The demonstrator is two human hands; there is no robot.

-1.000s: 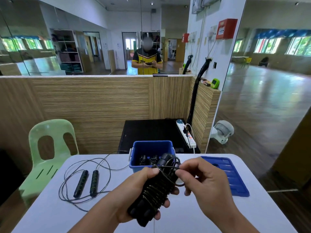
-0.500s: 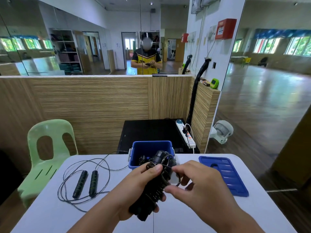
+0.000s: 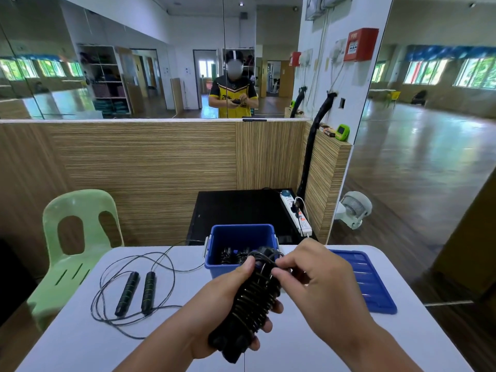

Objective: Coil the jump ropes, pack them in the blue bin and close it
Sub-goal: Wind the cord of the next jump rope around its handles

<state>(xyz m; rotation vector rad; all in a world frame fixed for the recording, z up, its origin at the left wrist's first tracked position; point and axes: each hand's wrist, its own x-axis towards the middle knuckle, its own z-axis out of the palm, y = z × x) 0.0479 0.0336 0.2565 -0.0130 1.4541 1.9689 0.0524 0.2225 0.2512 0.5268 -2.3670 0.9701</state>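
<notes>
My left hand (image 3: 217, 304) grips a jump rope (image 3: 253, 299) whose black handles lie together with the thin cord wound round them. My right hand (image 3: 314, 275) pinches the cord at the top end of the handles, just in front of the blue bin (image 3: 214, 267). The bin stands open at the table's far edge, with coiled black ropes inside. A second jump rope (image 3: 137, 291) lies uncoiled on the table to the left, its two handles side by side. The blue lid (image 3: 375, 288) lies flat to the right of the bin.
The white table (image 3: 80, 339) has a green plastic chair (image 3: 77, 237) at its left. Behind the table are a black cabinet (image 3: 241, 208) with a power strip (image 3: 296, 213), a wooden partition and wall mirrors.
My right hand has moved in to the top of the handles and the loose loop of cord has been drawn tight. The bundle has shifted slightly toward the bin.
</notes>
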